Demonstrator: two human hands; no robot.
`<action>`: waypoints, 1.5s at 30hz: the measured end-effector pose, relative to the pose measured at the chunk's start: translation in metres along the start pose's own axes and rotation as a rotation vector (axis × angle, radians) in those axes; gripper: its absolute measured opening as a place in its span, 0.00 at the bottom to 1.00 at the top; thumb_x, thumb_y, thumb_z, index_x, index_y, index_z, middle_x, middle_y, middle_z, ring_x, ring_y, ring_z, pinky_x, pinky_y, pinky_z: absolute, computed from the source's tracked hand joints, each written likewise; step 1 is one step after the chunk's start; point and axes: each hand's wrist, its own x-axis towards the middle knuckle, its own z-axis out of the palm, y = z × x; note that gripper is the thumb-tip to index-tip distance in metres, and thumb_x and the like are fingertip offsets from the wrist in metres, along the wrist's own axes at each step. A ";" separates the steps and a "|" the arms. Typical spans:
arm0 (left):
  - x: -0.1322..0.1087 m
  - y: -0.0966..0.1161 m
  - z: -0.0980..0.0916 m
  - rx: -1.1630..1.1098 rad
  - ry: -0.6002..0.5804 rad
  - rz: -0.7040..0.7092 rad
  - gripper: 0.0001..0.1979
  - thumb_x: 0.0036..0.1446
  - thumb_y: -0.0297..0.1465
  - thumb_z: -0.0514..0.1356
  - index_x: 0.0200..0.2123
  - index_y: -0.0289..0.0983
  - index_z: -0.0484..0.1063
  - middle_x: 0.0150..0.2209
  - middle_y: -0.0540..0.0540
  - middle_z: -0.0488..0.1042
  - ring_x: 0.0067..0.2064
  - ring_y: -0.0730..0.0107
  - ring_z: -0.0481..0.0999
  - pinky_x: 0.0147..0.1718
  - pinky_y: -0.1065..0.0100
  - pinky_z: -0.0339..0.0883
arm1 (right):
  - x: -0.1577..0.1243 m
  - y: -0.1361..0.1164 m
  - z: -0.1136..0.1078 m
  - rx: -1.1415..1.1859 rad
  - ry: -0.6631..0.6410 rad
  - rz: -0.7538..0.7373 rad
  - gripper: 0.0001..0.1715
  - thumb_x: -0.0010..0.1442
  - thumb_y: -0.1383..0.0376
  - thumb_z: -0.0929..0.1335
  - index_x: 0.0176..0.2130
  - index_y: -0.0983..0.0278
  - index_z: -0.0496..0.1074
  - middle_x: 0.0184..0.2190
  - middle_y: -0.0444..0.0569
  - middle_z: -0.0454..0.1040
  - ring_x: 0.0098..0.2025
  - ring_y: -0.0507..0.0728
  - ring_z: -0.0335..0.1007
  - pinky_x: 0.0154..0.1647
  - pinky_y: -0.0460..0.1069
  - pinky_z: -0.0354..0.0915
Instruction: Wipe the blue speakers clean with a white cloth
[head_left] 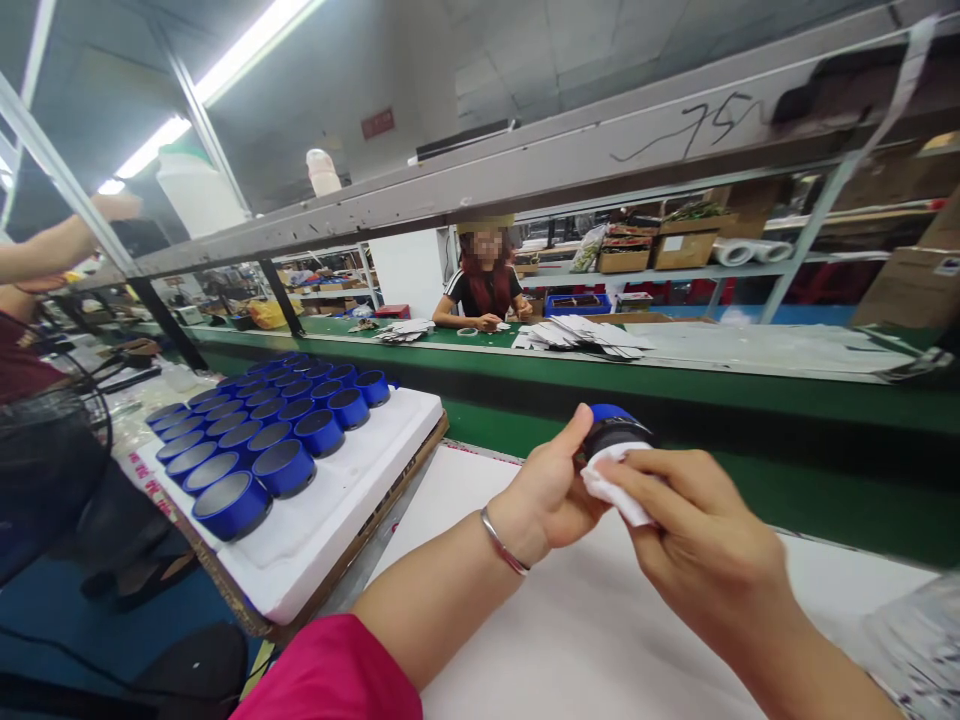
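Note:
My left hand is closed around a short blue and black cylinder, held up over the white work surface. A folded white cloth is pinched in my right hand and pressed against the cylinder's black end. Both hands are close together, and the fingers partly hide the cylinder. To the left, rows of similar blue cylinders with grey or black tops stand on a white foam board.
Beyond the work surface runs a green conveyor belt. A long shelf crosses above it. Across the belt a person sits beside stacks of white paper pieces. Another person stands at the left. Clear plastic lies at the right.

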 end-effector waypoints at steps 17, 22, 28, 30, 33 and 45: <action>-0.030 0.017 -0.006 0.840 -0.405 0.848 0.26 0.54 0.33 0.84 0.56 0.39 0.86 0.62 0.34 0.78 0.67 0.45 0.78 0.70 0.53 0.71 | 0.043 0.007 -0.045 0.140 0.194 1.248 0.30 0.29 0.46 0.81 0.32 0.59 0.88 0.31 0.53 0.83 0.33 0.66 0.77 0.27 0.55 0.69; -0.016 0.017 -0.013 1.043 -0.410 1.010 0.17 0.65 0.37 0.76 0.55 0.39 0.85 0.60 0.33 0.78 0.70 0.43 0.75 0.72 0.50 0.72 | 0.045 0.007 -0.042 0.174 0.211 1.242 0.30 0.27 0.46 0.81 0.31 0.58 0.87 0.33 0.52 0.84 0.35 0.67 0.78 0.30 0.56 0.72; 0.012 0.019 -0.031 1.311 -0.478 1.337 0.28 0.64 0.37 0.77 0.63 0.41 0.75 0.60 0.36 0.76 0.65 0.48 0.78 0.67 0.50 0.80 | 0.046 0.006 -0.039 0.168 0.241 1.293 0.28 0.22 0.46 0.81 0.27 0.53 0.85 0.31 0.50 0.83 0.36 0.68 0.77 0.33 0.59 0.73; 0.014 0.018 -0.034 1.313 -0.463 1.419 0.31 0.66 0.37 0.76 0.67 0.42 0.71 0.61 0.37 0.76 0.64 0.50 0.79 0.63 0.53 0.83 | 0.047 0.004 -0.040 0.166 0.241 1.319 0.28 0.21 0.47 0.81 0.27 0.53 0.85 0.32 0.50 0.84 0.38 0.68 0.77 0.37 0.60 0.74; 0.016 0.018 -0.034 1.312 -0.447 1.578 0.35 0.68 0.33 0.74 0.73 0.43 0.64 0.62 0.36 0.75 0.66 0.49 0.79 0.65 0.51 0.83 | 0.048 0.003 -0.040 0.162 0.233 1.351 0.30 0.19 0.47 0.81 0.28 0.52 0.86 0.33 0.50 0.84 0.39 0.68 0.77 0.41 0.60 0.75; 0.029 0.011 -0.049 1.490 -0.249 1.832 0.21 0.61 0.33 0.78 0.56 0.53 0.82 0.59 0.43 0.72 0.64 0.53 0.76 0.67 0.49 0.78 | 0.045 0.008 -0.048 0.144 0.230 1.308 0.36 0.24 0.43 0.81 0.35 0.56 0.87 0.32 0.54 0.83 0.33 0.65 0.74 0.25 0.57 0.63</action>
